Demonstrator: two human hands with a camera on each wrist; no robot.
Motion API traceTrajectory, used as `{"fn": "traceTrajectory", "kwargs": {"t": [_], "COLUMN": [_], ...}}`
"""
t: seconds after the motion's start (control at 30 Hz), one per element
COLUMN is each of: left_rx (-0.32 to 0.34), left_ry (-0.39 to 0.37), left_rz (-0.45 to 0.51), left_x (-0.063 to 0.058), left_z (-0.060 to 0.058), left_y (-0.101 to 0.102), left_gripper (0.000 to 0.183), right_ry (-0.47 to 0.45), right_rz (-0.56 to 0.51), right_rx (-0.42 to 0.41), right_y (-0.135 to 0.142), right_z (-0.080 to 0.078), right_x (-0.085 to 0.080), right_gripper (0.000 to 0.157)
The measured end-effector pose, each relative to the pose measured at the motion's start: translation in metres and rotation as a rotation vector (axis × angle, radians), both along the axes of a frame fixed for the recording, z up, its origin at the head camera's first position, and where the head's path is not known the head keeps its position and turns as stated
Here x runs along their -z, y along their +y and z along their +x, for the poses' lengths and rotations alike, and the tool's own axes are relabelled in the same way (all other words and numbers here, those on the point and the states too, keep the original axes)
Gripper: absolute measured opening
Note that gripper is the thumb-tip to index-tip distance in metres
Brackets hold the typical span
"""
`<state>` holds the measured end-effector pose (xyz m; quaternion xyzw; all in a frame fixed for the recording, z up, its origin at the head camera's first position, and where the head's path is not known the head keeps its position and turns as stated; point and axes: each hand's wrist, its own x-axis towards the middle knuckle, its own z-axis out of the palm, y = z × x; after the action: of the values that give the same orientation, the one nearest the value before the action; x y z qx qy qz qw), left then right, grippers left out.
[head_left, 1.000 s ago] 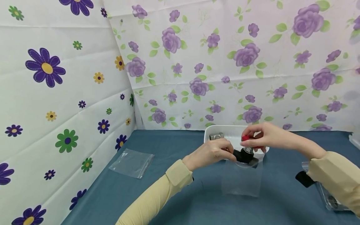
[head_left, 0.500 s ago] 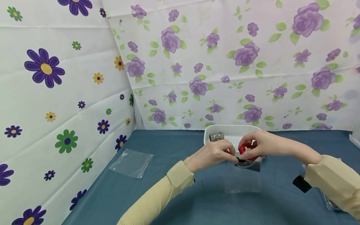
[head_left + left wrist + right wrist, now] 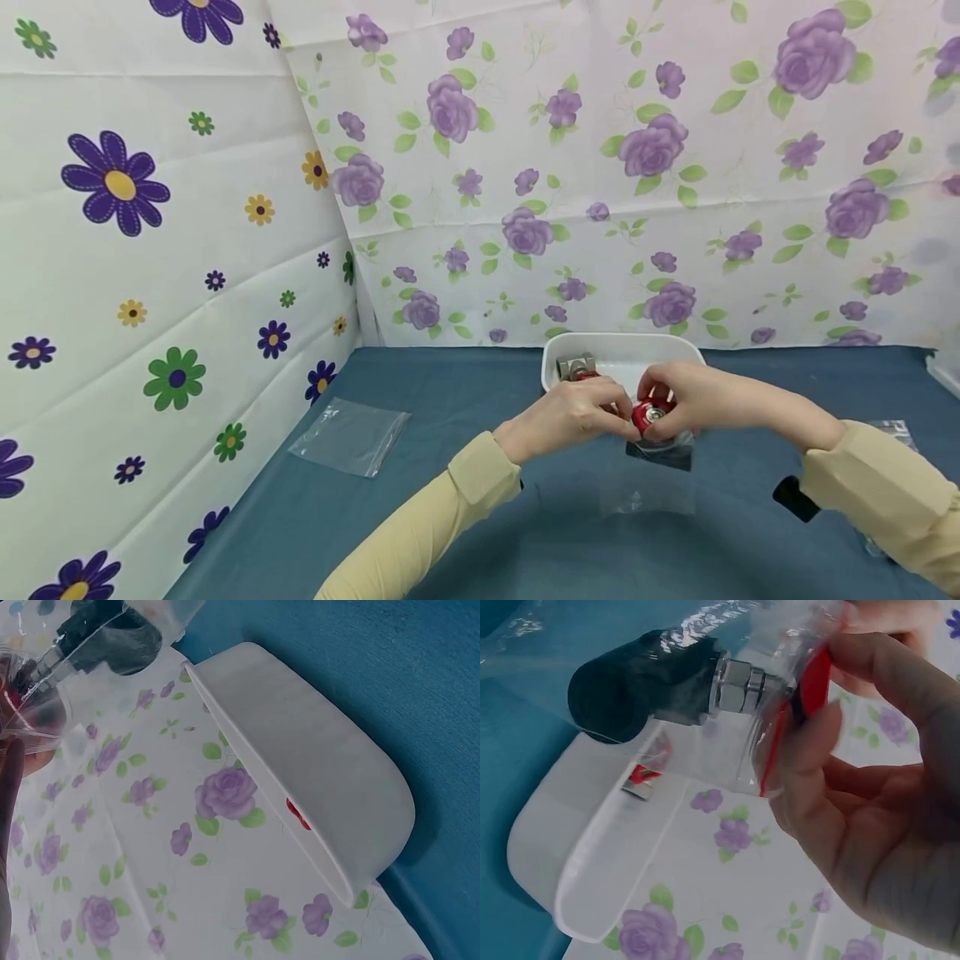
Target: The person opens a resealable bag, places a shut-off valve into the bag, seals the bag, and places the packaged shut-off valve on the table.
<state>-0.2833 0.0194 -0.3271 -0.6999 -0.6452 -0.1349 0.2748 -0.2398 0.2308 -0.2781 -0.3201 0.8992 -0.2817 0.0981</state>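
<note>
A valve with a red round handwheel (image 3: 654,414), a metal nut (image 3: 739,686) and a black body (image 3: 641,686) is lowered into a clear zip bag (image 3: 648,493). My right hand (image 3: 701,402) grips the handwheel at the bag's mouth, thumb and fingers curled round its rim. From the other side my left hand (image 3: 573,408) pinches the bag's top edge, close against the handwheel. The right wrist view shows the black body and nut through the plastic, tilted, with the red wheel partly hidden by fingers. In the left wrist view the bagged black body (image 3: 120,641) appears at upper left.
Behind the hands stands a white tray (image 3: 622,342) with a metal valve (image 3: 576,367) with red parts in its left end. A flat clear zip bag (image 3: 351,435) lies on the blue cloth at left. More clear packaging (image 3: 892,432) lies at right, partly behind the right sleeve.
My right hand has moved down, and the valve has sunk from above the bag's mouth into it. The left hand keeps its pinch on the bag.
</note>
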Motion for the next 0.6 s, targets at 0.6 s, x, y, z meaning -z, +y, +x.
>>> {"fn": "traceTrajectory", "kwargs": {"t": [0.6], "left_rx": [0.011], "left_ry": [-0.016], "left_rz": [-0.016], "left_x": [0.02], "left_z": [-0.002], "left_y": [0.009], "left_gripper": [0.014], "right_ry": [-0.043], "right_rz": [-0.026], "right_rx": [-0.009], "right_y": [0.007], "right_z": [-0.001], "right_x": [0.05], "right_gripper": [0.033]}}
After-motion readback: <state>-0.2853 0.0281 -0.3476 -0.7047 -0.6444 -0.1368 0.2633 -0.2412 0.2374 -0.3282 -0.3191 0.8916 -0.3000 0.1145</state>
